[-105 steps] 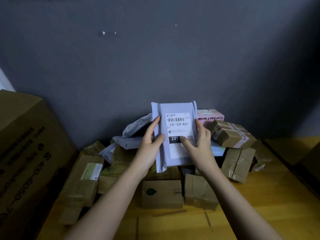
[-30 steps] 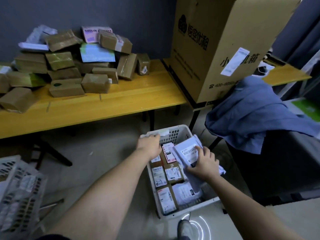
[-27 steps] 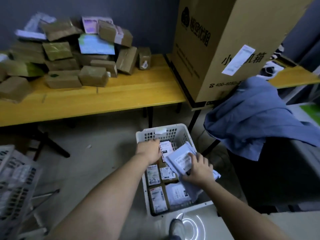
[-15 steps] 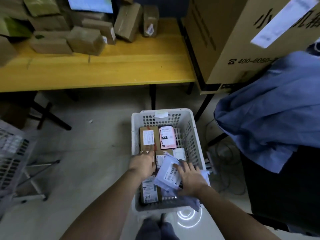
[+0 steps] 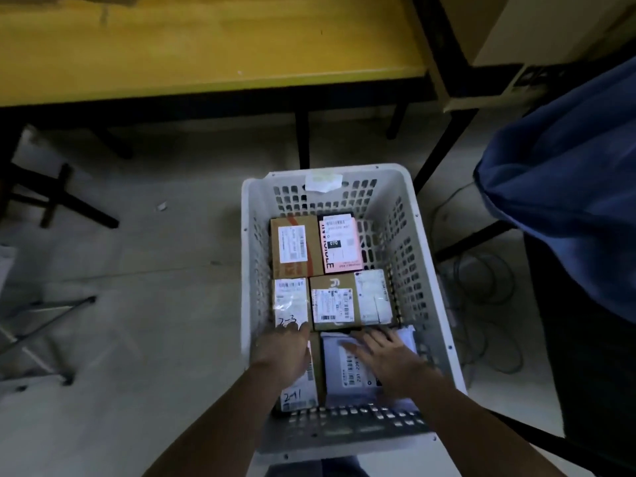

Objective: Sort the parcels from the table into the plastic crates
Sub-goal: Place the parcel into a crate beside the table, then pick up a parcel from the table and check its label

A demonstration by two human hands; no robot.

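Right hand (image 5: 385,356) lying flat, fingers spread, pressing grey mailer (image 5: 347,376) into white crate (image 5: 426,304), lower centre of frame. Left hand (image 5: 282,352) resting beside it on labelled box (image 5: 301,394), fingers relaxed.

We count one white crate (image 5: 423,270) on the floor. Inside it, six parcels: three brown boxes (image 5: 296,246) (image 5: 339,301) (image 5: 303,390), one pink box (image 5: 340,244), one box (image 5: 290,301) under a big white label, and one pale mailer bag (image 5: 344,373). One yellow table (image 5: 206,46). One blue cloth (image 5: 568,184). Two hands, left hand (image 5: 282,352) and right hand (image 5: 389,356).
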